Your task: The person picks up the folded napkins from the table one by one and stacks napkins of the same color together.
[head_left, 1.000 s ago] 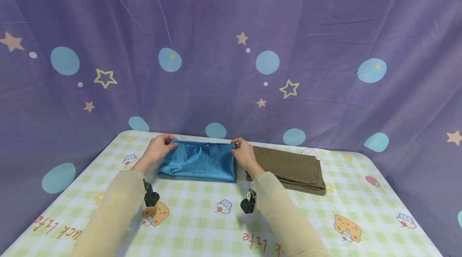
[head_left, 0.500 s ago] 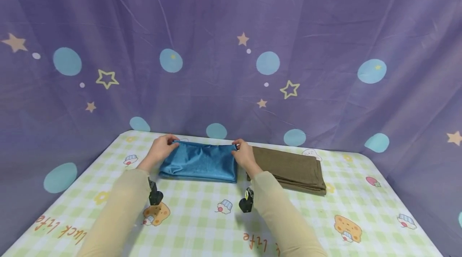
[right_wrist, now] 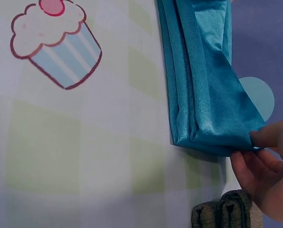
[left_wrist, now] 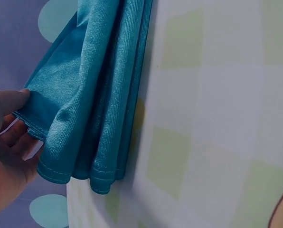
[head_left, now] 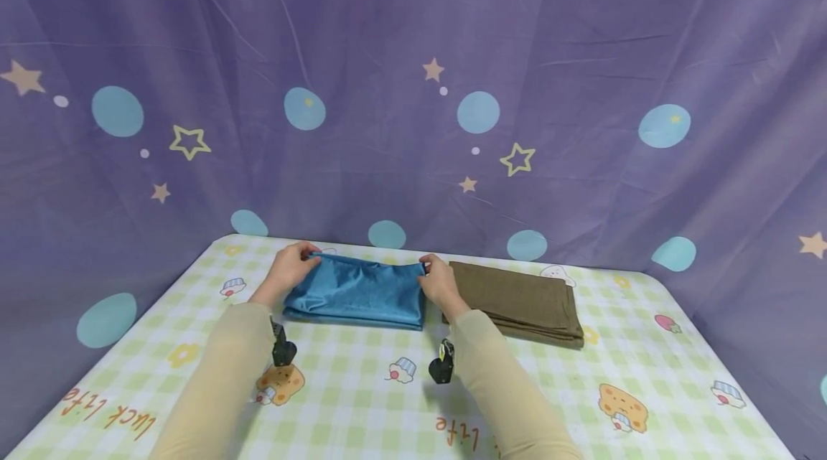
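Observation:
A shiny blue folded cloth (head_left: 358, 295) lies near the far edge of the table, its layers stacked. My left hand (head_left: 291, 268) pinches its far left corner between thumb and fingers; in the left wrist view the thumb lies on top of the stitched corner of the cloth (left_wrist: 61, 80). At the far right corner, my right hand (head_left: 441, 282) pinches the fabric, thumb above and fingers beneath. The right wrist view shows that corner of the cloth (right_wrist: 227, 104) drawn out to a point. Both far corners look slightly raised.
A brown folded cloth (head_left: 523, 298) lies just right of the blue one, close to my right hand. The table (head_left: 362, 402) wears a green-checked cover with printed cakes and lettering. Behind its far edge hangs a purple curtain (head_left: 388, 180).
My right hand has come slightly nearer and to the right with its corner, lowering the blue cloth's far right edge. The left hand has shifted slightly right, still pinching. The brown cloth stays put.

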`<action>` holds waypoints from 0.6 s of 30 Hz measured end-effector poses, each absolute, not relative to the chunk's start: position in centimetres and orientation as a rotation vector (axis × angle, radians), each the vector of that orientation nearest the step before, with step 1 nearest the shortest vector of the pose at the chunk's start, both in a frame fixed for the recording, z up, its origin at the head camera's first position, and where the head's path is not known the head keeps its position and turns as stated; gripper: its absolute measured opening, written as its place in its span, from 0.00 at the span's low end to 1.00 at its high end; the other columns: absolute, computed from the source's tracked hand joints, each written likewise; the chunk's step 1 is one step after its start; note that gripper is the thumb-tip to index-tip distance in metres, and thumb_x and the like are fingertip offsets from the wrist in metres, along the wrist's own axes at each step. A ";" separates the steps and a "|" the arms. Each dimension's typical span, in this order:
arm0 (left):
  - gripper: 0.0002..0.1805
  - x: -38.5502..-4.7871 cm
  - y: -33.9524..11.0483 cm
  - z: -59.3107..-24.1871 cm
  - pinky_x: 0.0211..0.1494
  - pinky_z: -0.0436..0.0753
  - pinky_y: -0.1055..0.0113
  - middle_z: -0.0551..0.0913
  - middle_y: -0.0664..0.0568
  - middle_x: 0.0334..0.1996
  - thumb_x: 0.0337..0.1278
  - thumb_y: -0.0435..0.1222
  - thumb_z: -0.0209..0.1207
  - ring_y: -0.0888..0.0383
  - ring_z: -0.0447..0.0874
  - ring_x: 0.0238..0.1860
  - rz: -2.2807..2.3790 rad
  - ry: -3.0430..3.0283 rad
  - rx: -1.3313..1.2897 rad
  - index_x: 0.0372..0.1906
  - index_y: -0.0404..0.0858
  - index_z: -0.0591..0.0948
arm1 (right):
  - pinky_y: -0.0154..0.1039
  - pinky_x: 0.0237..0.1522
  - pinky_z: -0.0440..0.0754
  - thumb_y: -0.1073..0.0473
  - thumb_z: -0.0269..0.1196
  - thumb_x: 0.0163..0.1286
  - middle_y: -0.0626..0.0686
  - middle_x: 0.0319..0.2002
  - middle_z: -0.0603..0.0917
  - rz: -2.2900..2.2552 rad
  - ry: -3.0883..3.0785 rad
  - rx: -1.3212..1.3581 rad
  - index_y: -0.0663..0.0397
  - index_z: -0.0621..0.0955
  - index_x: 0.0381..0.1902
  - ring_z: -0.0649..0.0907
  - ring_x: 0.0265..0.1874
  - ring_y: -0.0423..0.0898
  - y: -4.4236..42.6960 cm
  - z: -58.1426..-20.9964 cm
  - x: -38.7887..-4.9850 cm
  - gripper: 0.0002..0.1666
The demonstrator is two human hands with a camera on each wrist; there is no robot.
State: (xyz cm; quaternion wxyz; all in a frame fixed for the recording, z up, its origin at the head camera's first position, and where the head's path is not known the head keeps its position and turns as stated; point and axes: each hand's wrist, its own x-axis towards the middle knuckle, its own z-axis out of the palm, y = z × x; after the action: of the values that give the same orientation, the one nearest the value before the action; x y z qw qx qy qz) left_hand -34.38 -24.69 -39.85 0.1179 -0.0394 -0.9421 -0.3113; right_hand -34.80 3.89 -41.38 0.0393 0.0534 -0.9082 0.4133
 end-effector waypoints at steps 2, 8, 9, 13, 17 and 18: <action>0.12 -34.6 -24.6 -39.9 0.47 0.74 0.52 0.80 0.36 0.41 0.58 0.33 0.54 0.43 0.76 0.43 -0.905 -2.758 -0.106 0.43 0.30 0.78 | 0.45 0.43 0.77 0.69 0.60 0.57 0.60 0.43 0.81 1.262 -2.788 0.166 0.59 0.75 0.52 0.79 0.43 0.53 3.9 -41.4 -34.8 0.22; 0.13 -34.9 -24.4 -40.0 0.49 0.74 0.51 0.79 0.35 0.43 0.59 0.33 0.53 0.42 0.76 0.46 -0.886 -2.792 -0.057 0.45 0.29 0.77 | 0.45 0.43 0.77 0.71 0.60 0.55 0.61 0.42 0.81 1.230 -2.796 0.181 0.60 0.75 0.52 0.79 0.43 0.53 4.0 -41.5 -34.8 0.24; 0.13 -35.0 -24.4 -40.0 0.49 0.73 0.51 0.79 0.35 0.44 0.59 0.33 0.53 0.42 0.76 0.46 -0.883 -2.800 -0.048 0.46 0.29 0.77 | 0.44 0.43 0.77 0.71 0.60 0.54 0.61 0.43 0.81 1.228 -2.799 0.182 0.60 0.75 0.52 0.79 0.43 0.53 4.0 -41.5 -34.8 0.24; 0.14 -35.1 -24.4 -40.1 0.49 0.73 0.51 0.78 0.35 0.45 0.60 0.34 0.52 0.41 0.75 0.47 -0.881 -2.820 -0.013 0.48 0.29 0.76 | 0.45 0.44 0.77 0.71 0.59 0.54 0.61 0.44 0.81 1.212 -2.822 0.182 0.61 0.75 0.53 0.79 0.45 0.54 4.0 -41.5 -34.8 0.25; 0.16 -35.1 -24.4 -40.1 0.49 0.73 0.50 0.77 0.34 0.47 0.60 0.34 0.52 0.41 0.74 0.48 -0.862 -2.833 -0.010 0.50 0.29 0.75 | 0.45 0.45 0.77 0.71 0.58 0.54 0.62 0.46 0.80 1.185 -2.841 0.184 0.62 0.74 0.56 0.78 0.47 0.55 4.1 -41.6 -34.8 0.27; 0.17 -35.1 -24.3 -40.1 0.50 0.73 0.50 0.76 0.33 0.47 0.60 0.34 0.52 0.41 0.74 0.49 -0.861 -2.837 -0.012 0.52 0.29 0.74 | 0.44 0.45 0.77 0.72 0.58 0.54 0.62 0.46 0.80 1.176 -2.844 0.185 0.62 0.73 0.56 0.78 0.48 0.55 4.1 -41.6 -34.8 0.28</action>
State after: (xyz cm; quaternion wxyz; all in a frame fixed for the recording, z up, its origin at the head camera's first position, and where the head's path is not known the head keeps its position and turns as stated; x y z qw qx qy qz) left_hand -35.12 -24.34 -40.12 0.0883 -0.0040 -0.9532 -0.2891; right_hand -34.84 4.12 -41.60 0.0292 0.0599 -0.9220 0.3813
